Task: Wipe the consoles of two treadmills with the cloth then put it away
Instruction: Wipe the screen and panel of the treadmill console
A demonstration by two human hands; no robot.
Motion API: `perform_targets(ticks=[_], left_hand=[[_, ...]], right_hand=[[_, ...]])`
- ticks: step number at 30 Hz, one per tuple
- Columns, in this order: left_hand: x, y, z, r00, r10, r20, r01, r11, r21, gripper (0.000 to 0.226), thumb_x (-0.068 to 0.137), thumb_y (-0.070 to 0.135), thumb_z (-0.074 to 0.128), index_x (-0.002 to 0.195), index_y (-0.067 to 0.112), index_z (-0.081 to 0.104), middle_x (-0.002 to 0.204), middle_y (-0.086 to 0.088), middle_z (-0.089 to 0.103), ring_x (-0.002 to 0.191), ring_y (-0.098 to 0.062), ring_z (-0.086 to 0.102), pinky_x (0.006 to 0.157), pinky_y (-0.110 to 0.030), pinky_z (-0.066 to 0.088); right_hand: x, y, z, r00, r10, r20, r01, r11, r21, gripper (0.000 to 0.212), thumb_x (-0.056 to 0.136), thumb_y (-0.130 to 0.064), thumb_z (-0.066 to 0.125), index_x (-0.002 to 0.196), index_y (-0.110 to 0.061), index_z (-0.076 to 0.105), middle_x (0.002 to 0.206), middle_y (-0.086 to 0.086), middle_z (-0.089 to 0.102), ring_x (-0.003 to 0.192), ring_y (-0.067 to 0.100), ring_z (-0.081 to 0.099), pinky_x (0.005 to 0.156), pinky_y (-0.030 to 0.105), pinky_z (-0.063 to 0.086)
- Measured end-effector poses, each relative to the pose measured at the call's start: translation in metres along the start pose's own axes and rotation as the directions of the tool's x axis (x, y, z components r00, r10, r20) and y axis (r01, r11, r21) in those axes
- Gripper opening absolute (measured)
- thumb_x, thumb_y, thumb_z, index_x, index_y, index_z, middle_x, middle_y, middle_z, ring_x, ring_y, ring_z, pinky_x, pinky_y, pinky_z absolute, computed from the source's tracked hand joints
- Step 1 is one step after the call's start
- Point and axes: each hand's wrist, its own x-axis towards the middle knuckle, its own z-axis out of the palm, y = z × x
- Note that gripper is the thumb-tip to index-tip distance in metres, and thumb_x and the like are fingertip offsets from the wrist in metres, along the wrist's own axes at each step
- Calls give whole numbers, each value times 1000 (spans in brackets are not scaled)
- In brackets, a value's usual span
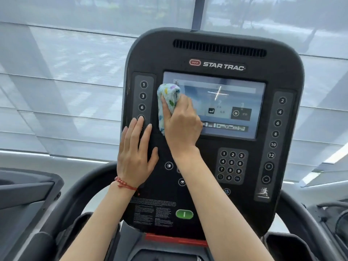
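Note:
A black treadmill console (pixel 212 57) fills the middle of the view, with a lit touchscreen (pixel 226 102) and button strips on both sides. My right hand (pixel 180 123) grips a bunched pale-blue cloth with coloured spots (pixel 168 97) and presses it on the screen's left edge. My left hand (pixel 136 153) lies flat, fingers spread, on the console's lower left, over the left button strip. A red bead bracelet is on that wrist.
A number keypad (pixel 231 165) and a green start button (pixel 184 214) sit below the screen. Part of a second treadmill's console (pixel 24 189) shows at the left edge. Curved black handlebars (pixel 75 194) flank the console. Windows with blinds lie behind.

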Motion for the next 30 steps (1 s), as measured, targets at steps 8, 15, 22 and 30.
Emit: perform_targets(ticks=[8, 15, 22, 30], left_hand=[[-15, -14, -9, 1000, 30, -4, -30, 993, -118, 44, 89, 15, 52, 129, -2, 44, 139, -22, 37, 134, -36, 32, 106, -52, 32], [-30, -30, -12, 995, 91, 31, -88, 992, -89, 46, 89, 17, 50, 131, -2, 44, 139, -23, 41, 134, -33, 33, 108, -50, 31], [-46, -35, -16, 992, 116, 48, -110, 988, -109, 50, 89, 18, 50, 134, 1, 40, 142, -17, 34, 135, -31, 32, 107, -50, 33], [-59, -44, -23, 988, 131, 80, -120, 985, -126, 51, 88, 19, 53, 132, -2, 41, 141, -21, 37, 134, -32, 33, 108, -49, 32]], right_hand=[[-10, -26, 0, 994, 111, 12, -110, 960, 259, 42, 88, -41, 47, 79, -1, 57, 63, 8, 61, 48, 19, 56, 43, 24, 41], [2, -40, 29, 991, 1, -137, 4, 999, 40, 41, 86, -39, 49, 76, -1, 59, 59, 7, 59, 43, 19, 57, 37, 21, 39], [66, -61, 50, 945, 5, -326, -15, 999, -29, 43, 81, -41, 46, 71, -2, 61, 57, 6, 60, 43, 20, 60, 31, 29, 45], [-20, -49, 31, 983, -51, -175, 32, 994, -109, 36, 85, -37, 55, 78, -1, 62, 61, 6, 60, 48, 16, 59, 39, 19, 40]])
